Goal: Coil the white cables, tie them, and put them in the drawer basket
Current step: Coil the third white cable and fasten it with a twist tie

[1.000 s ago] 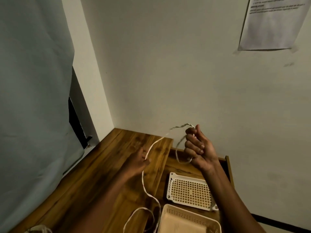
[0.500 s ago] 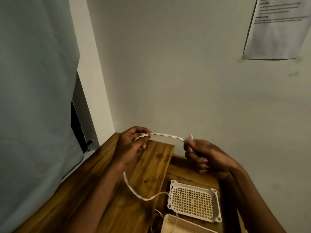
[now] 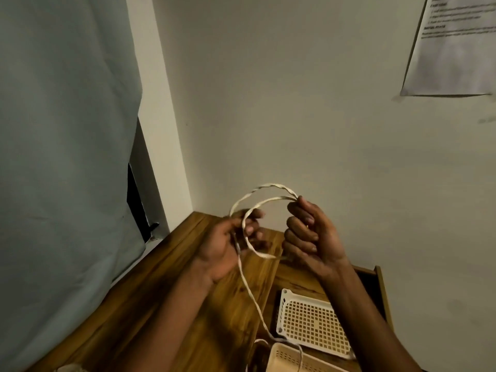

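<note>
Pale wall (image 3: 308,103) fills most of the view, with a wooden desk top (image 3: 166,299) tucked into the corner below and a sheet of paper (image 3: 456,49) taped up at the right. Above the desk, the right hand (image 3: 312,237) has its fingers curled round the gathered turns of the white cable (image 3: 268,194), and the left hand (image 3: 228,245) pinches the strand where it arcs across to form a loop. From the left hand the cable's loose tail (image 3: 252,299) drops past the desk edge toward the open drawer (image 3: 375,288), where a white mesh basket (image 3: 314,323) sits beside a second, cream one (image 3: 298,361) (only its rim shows). The cable looks light, limp and twisted, likely to spring out of shape, so each new turn is best pinched right at the bundle.
</note>
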